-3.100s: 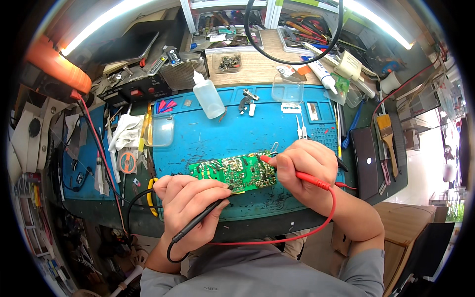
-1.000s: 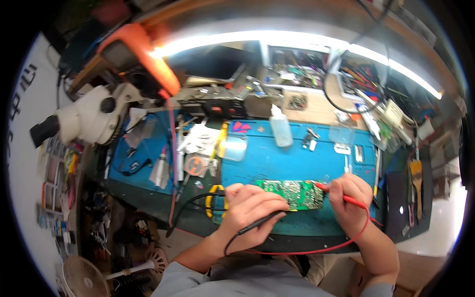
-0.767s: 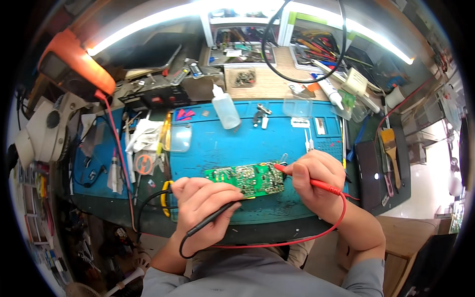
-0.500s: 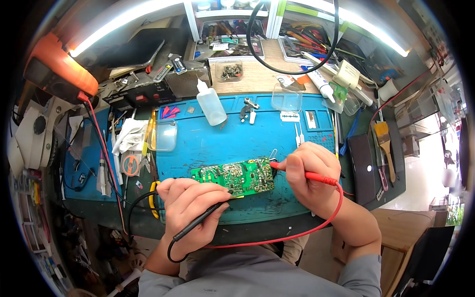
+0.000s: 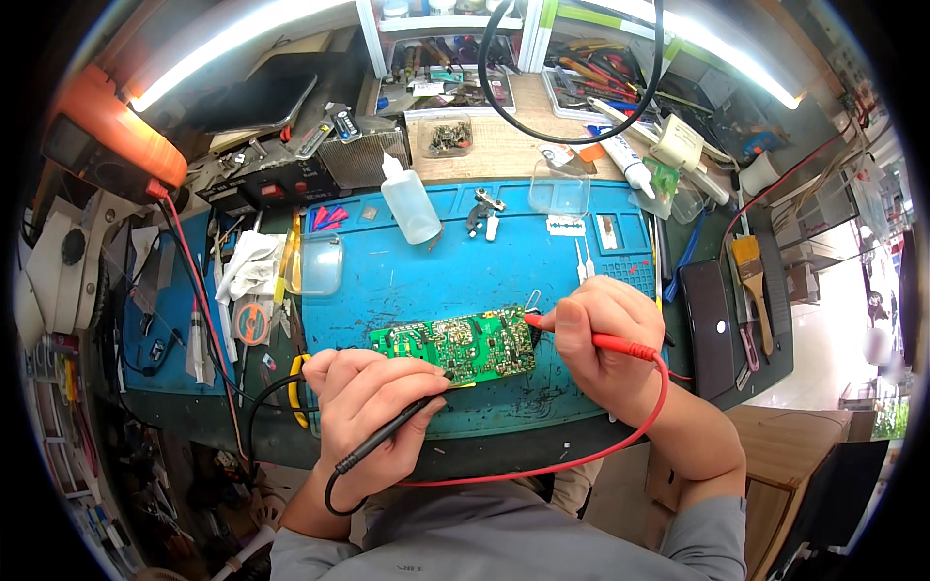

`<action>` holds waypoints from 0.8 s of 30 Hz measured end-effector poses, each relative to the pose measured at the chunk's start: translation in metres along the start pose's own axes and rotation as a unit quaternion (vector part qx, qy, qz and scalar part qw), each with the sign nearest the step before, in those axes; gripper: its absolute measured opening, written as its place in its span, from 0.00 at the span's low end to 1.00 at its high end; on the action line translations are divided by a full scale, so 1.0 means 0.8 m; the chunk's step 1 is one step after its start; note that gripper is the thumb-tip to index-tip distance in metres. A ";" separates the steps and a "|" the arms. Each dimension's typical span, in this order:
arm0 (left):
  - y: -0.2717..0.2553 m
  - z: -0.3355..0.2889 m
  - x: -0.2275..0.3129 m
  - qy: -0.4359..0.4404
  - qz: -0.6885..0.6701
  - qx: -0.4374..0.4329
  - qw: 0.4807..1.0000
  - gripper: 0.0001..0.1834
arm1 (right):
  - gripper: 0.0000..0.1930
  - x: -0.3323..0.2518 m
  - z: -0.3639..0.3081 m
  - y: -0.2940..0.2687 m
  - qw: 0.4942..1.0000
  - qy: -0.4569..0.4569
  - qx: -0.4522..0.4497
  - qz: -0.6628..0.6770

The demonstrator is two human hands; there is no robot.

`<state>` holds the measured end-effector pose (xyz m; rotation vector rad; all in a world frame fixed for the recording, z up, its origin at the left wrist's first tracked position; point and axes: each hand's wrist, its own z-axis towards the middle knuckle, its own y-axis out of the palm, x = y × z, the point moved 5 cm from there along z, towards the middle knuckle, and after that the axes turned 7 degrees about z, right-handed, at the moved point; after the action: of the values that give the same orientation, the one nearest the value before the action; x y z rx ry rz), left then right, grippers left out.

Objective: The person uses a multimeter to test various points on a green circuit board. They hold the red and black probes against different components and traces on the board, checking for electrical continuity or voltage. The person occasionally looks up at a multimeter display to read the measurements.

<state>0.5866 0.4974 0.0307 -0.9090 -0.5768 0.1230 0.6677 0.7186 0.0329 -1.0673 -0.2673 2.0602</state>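
Note:
A green circuit board [image 5: 501,355] lies on the blue work mat [image 5: 387,281], its face crowded with small parts and solder joints. My left hand [image 5: 360,397] is closed around a black test probe [image 5: 387,432], whose tip end is by the board's near edge. In my right hand [image 5: 603,339] is a red test probe [image 5: 625,346], pinched between thumb and fingers. Its front end points at the board's far right corner; whether the metal tip touches a joint is too small to tell. A yellow-handled tool [image 5: 295,392] lies just left of my left hand.
An orange multimeter [image 5: 116,136] with red and black leads stands at the far left. A white squeeze bottle [image 5: 411,205], a clear tray [image 5: 321,263], a razor blade [image 5: 566,226] and white tweezers [image 5: 584,259] lie beyond the board. A brush [image 5: 752,281] is at right. The red lead [image 5: 542,475] loops along the front.
The whole view has shifted very slightly. Both hands keep their hold on the probes, and the board has stayed in place beneath them.

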 end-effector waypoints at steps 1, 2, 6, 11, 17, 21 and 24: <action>0.000 0.000 0.000 -0.001 0.000 0.000 1.000 0.09 | 0.15 0.000 0.000 0.000 1.000 0.001 0.002 0.003; 0.000 0.000 0.001 -0.001 0.001 0.000 1.000 0.09 | 0.15 0.000 0.000 0.000 1.000 0.003 0.004 0.006; 0.002 0.000 0.002 0.000 -0.006 0.002 1.000 0.09 | 0.13 0.001 0.000 -0.002 1.000 -0.003 0.011 -0.006; -0.002 0.000 -0.001 0.009 0.000 0.009 1.000 0.10 | 0.13 0.000 0.002 0.006 1.000 -0.022 0.016 -0.008; -0.003 -0.002 -0.002 0.009 -0.034 0.019 0.999 0.13 | 0.13 -0.001 -0.003 0.004 0.999 0.019 0.027 -0.001; -0.003 -0.007 -0.005 0.012 -0.032 0.026 0.999 0.14 | 0.13 -0.003 0.000 0.007 1.000 0.018 0.023 -0.005; -0.001 -0.006 -0.005 0.012 -0.036 0.027 0.999 0.14 | 0.13 -0.001 -0.002 0.007 1.000 0.019 0.024 -0.004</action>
<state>0.5858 0.4922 0.0275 -0.8348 -0.5801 0.0631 0.6661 0.7142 0.0301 -1.0726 -0.2023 2.0269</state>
